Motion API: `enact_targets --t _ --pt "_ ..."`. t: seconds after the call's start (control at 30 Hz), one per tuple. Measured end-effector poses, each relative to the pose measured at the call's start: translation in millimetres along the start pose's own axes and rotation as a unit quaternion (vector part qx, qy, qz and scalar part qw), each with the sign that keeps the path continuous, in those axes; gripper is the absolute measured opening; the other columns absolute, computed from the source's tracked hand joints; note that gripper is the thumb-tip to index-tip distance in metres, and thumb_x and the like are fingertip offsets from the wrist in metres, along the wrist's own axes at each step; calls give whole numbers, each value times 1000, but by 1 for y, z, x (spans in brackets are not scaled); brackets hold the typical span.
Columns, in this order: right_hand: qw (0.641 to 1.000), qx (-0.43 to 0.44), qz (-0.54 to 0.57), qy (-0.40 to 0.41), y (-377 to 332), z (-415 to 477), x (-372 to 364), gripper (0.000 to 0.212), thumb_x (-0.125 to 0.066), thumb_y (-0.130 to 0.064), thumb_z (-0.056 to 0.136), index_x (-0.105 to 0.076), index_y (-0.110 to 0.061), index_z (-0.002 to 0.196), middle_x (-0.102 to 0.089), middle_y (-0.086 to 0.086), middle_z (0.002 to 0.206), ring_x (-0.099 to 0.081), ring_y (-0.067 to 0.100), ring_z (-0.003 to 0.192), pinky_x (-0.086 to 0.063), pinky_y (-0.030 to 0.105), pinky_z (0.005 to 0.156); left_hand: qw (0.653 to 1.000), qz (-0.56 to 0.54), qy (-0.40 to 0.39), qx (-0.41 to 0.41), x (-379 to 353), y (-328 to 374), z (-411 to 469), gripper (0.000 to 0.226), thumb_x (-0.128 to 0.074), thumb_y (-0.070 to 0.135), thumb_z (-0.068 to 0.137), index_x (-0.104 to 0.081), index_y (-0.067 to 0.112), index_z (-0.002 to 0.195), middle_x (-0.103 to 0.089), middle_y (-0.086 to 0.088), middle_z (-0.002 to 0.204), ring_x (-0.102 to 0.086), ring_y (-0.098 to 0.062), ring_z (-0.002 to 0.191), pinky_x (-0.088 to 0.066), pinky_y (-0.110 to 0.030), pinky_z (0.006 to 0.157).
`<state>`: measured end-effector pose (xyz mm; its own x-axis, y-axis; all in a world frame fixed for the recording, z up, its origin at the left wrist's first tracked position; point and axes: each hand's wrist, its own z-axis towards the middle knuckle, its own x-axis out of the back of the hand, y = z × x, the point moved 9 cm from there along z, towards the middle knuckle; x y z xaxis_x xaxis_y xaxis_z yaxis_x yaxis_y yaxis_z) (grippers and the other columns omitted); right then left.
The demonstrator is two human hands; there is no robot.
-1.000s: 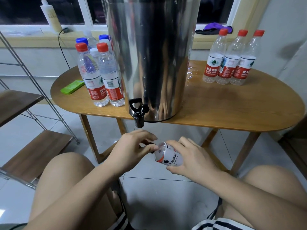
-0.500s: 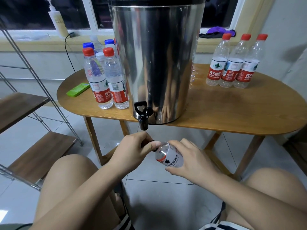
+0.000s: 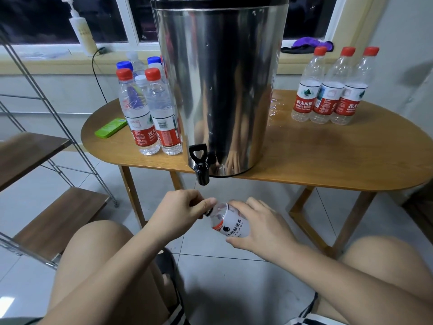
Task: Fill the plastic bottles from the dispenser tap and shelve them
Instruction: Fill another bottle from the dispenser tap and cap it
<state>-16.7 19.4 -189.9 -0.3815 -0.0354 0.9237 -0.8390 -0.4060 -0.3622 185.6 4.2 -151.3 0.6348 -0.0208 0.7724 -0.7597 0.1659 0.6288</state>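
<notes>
bottle (image 3: 230, 222): small, clear plastic, white label; tipped with its neck toward the left, held over the floor tiles between the knees, below the tap and apart from it
left hand (image 3: 180, 212): fingers curled, thumb and fingertips pinching the dark cap at the bottle's neck
right hand (image 3: 262, 228): wrapped round the labelled body, fingers over the top, thumb beneath
cap (image 3: 208, 212): at the neck, mostly hidden by the fingers (seated or loose, cannot tell)
dispenser (image 3: 222, 90): tall steel drum, upright at the near edge of the table (image 3: 328, 156)
tap (image 3: 201, 165): black, lever upright, spout hanging past the table edge
left bottles (image 3: 150, 113): upright cluster, red and blue caps, just beside the dispenser
right bottles (image 3: 328, 90): three, red caps, side by side, well apart from the dispenser
green case (image 3: 110, 127): flat on the table, left of the cluster
rack (image 3: 46, 207): metal frame, wooden shelves, left of the table
windowsill: pump bottle (image 3: 82, 31) at left, purple cloth (image 3: 309, 42) at right
</notes>
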Motion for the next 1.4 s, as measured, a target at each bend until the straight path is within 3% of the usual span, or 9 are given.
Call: enact_targets --t 0.17,0.27,0.4,0.5,0.57,0.83,1.0,1.23,1.4 --pt "1000 -8 -13 2 -3 6 -4 87 -80 -70 75 -43 -48 151 -45 -15 114 -48 10 119 -43 30 81 998 20 12 64 -2 -12 1 64 -52 77 98 -71 22 72 -72 6 61 -68 -6 58 -54 -29 60" --pt "1000 -20 7 10 -1 8 -1 87 -81 -70 74 -45 -47 150 -49 -14 115 -52 13 118 -49 33 84 998 -26 1 56 -4 -11 -1 65 -44 82 96 -74 25 87 -77 7 78 -73 -3 72 -61 -33 71" --pt "999 -34 37 16 1 9 3 82 -83 -67 74 -49 -45 146 -51 -13 113 -54 14 115 -50 34 85 983 -175 -43 20 -1 -3 -3 34 -73 55 97 -72 40 128 -76 20 118 -70 2 110 -59 -29 91" --pt "998 -38 51 16 3 9 3 83 -83 -67 74 -49 -44 146 -51 -13 112 -54 13 114 -50 34 85 981 -187 -41 -13 2 -2 -2 27 -84 29 95 -78 37 119 -76 18 114 -71 -6 110 -60 -34 96" --pt "998 -38 54 17 1 9 2 83 -83 -67 74 -49 -45 146 -51 -13 113 -54 13 114 -49 33 84 980 -199 -18 2 7 -5 -2 25 -85 36 90 -80 36 115 -78 14 108 -73 -8 101 -60 -32 90" --pt "995 -37 86 29 -2 12 -3 82 -86 -65 71 -51 -45 143 -53 -15 112 -56 11 109 -52 34 85 989 -77 125 17 50 -13 4 38 -73 67 84 -76 30 90 -73 13 76 -67 -1 74 -47 -15 61" --pt "987 -43 152 31 -1 17 -5 80 -85 -68 69 -50 -45 137 -61 -17 120 -62 8 109 -56 35 91 974 -18 225 10 94 -37 28 24 -85 45 91 -80 29 108 -77 15 93 -70 -5 88 -56 -33 76" --pt "974 -39 225 16 -7 21 -10 73 -92 -60 71 -58 -40 132 -71 -19 120 -68 2 109 -58 36 95 973 93 210 15 86 -61 79 29 -82 37 94 -81 34 123 -78 6 115 -68 -20 103 -47 -35 80" --pt "969 -44 244 9 -11 19 -7 65 -95 -53 75 -59 -44 127 -70 -34 112 -66 -10 105 -55 19 89 968 133 213 3 77 -59 85 31 -81 39 93 -77 29 123 -77 1 111 -67 -28 103 -57 -47 84"
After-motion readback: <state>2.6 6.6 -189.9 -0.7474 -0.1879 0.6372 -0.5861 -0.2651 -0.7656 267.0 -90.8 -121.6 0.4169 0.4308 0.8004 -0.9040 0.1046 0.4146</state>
